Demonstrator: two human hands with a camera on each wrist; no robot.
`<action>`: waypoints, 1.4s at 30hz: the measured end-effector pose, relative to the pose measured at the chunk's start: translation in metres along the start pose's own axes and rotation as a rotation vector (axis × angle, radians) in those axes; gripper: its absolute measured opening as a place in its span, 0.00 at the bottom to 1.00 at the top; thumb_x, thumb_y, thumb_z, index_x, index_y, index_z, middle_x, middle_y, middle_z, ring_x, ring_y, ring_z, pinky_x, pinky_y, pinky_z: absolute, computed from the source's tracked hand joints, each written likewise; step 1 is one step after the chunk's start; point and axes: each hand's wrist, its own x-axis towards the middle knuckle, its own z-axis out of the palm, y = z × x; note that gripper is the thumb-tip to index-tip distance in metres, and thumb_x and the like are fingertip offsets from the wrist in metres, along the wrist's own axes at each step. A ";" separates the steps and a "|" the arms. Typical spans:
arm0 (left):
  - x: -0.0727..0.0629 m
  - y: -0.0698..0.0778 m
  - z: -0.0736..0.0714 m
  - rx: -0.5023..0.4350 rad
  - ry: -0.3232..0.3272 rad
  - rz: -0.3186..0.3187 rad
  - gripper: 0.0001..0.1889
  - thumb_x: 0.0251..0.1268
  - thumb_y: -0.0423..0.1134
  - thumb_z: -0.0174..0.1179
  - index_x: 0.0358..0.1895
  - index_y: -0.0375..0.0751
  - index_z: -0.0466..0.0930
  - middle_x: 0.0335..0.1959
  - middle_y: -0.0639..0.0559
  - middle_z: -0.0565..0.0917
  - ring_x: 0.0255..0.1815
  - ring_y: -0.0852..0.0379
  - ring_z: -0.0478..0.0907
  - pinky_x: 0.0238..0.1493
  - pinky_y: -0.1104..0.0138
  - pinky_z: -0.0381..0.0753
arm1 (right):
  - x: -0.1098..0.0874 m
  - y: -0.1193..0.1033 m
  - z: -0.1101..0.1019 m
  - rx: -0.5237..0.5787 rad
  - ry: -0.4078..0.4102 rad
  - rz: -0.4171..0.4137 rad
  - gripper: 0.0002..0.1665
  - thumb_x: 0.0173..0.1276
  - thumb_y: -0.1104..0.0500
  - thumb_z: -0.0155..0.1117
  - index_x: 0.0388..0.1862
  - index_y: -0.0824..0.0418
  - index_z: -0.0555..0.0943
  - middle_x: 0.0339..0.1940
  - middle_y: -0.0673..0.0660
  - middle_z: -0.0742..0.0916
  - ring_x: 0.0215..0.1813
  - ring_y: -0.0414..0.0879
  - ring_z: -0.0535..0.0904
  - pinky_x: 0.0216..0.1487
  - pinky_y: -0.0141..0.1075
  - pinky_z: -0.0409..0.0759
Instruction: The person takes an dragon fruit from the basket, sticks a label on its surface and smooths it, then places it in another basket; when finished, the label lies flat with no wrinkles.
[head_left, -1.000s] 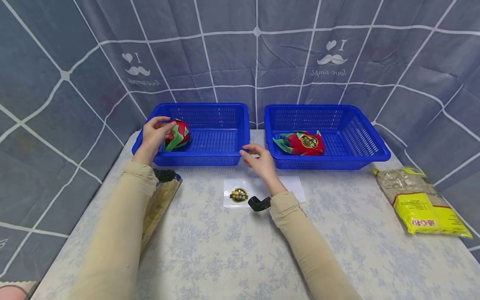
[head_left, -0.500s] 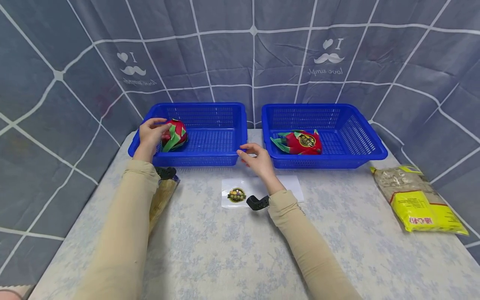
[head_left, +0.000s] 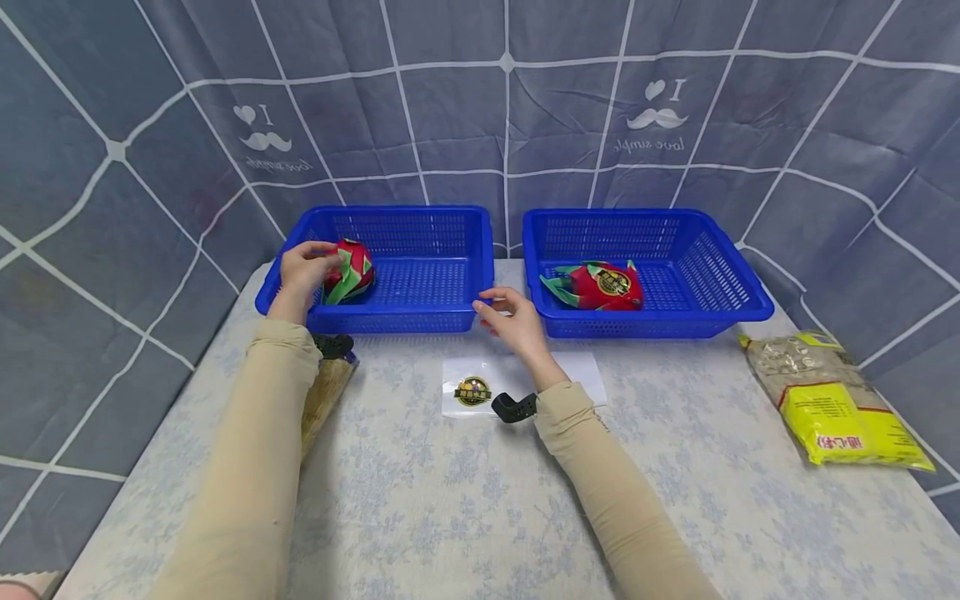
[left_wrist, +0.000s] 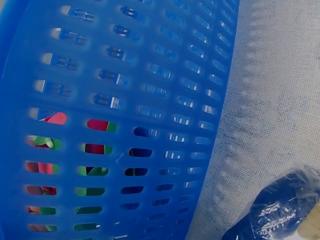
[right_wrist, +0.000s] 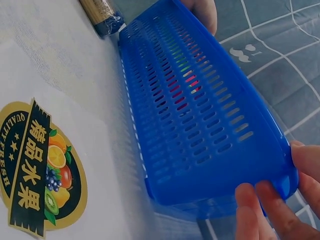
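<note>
A red and green dragon fruit (head_left: 354, 271), leafy tips showing, lies at the left end of the left blue basket (head_left: 420, 320). My left hand (head_left: 302, 275) reaches over the front rim and holds the fruit's upper left side, thumb across it; the fingertips are partly hidden. The left wrist view shows the perforated basket wall (left_wrist: 150, 90) but not that hand. With its thumb and fingers, my right hand (head_left: 516, 321) pinches the same basket's front right corner. In the right basket (head_left: 652, 327) lies another dragon fruit (head_left: 606, 287) with a round black and gold sticker.
A white sheet (head_left: 453, 367) with a round fruit sticker (head_left: 472, 391) lies before the baskets. Beneath my left forearm is a long straw-coloured packet (head_left: 324, 404) with a blue end. A yellow-labelled bag (head_left: 832, 408) lies at the right. Grey-blue patterned cloth (head_left: 465, 108) hangs behind.
The view has shifted slightly, so everything appears a little further left. My left hand has come a little lower at the fruit; my right hand stays at the basket corner.
</note>
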 end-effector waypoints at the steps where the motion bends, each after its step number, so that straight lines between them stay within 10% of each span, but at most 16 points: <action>1: 0.000 0.000 0.000 0.016 -0.002 -0.004 0.20 0.62 0.38 0.62 0.57 0.37 0.76 0.45 0.52 0.75 0.35 0.64 0.74 0.44 0.71 0.77 | 0.000 0.000 0.000 0.004 0.000 0.001 0.17 0.64 0.56 0.65 0.49 0.62 0.79 0.42 0.63 0.85 0.42 0.62 0.82 0.41 0.48 0.81; 16: -0.003 0.002 0.001 0.124 -0.044 -0.016 0.17 0.62 0.35 0.60 0.54 0.34 0.77 0.41 0.49 0.76 0.25 0.65 0.73 0.24 0.78 0.71 | -0.001 0.000 0.001 0.057 0.001 -0.015 0.17 0.64 0.57 0.65 0.49 0.64 0.79 0.41 0.65 0.85 0.39 0.60 0.83 0.41 0.50 0.81; 25: -0.001 0.001 0.002 0.189 -0.066 0.011 0.16 0.65 0.35 0.58 0.55 0.34 0.77 0.55 0.41 0.75 0.42 0.57 0.70 0.30 0.77 0.67 | -0.001 0.000 0.000 0.058 -0.004 -0.008 0.17 0.64 0.57 0.65 0.49 0.64 0.79 0.41 0.65 0.85 0.41 0.64 0.82 0.41 0.49 0.81; 34: -0.003 0.001 0.001 0.197 -0.099 0.074 0.16 0.67 0.35 0.55 0.53 0.30 0.77 0.45 0.42 0.76 0.24 0.67 0.70 0.25 0.77 0.70 | -0.001 -0.001 0.000 0.041 -0.011 0.011 0.18 0.64 0.55 0.65 0.50 0.62 0.79 0.41 0.63 0.85 0.40 0.59 0.83 0.41 0.46 0.82; 42: -0.004 0.006 0.004 0.088 -0.080 0.077 0.16 0.68 0.32 0.51 0.56 0.33 0.77 0.57 0.40 0.74 0.28 0.68 0.71 0.30 0.78 0.73 | 0.000 0.002 0.000 0.036 -0.010 0.005 0.17 0.64 0.56 0.65 0.49 0.61 0.79 0.40 0.63 0.85 0.39 0.59 0.83 0.41 0.46 0.82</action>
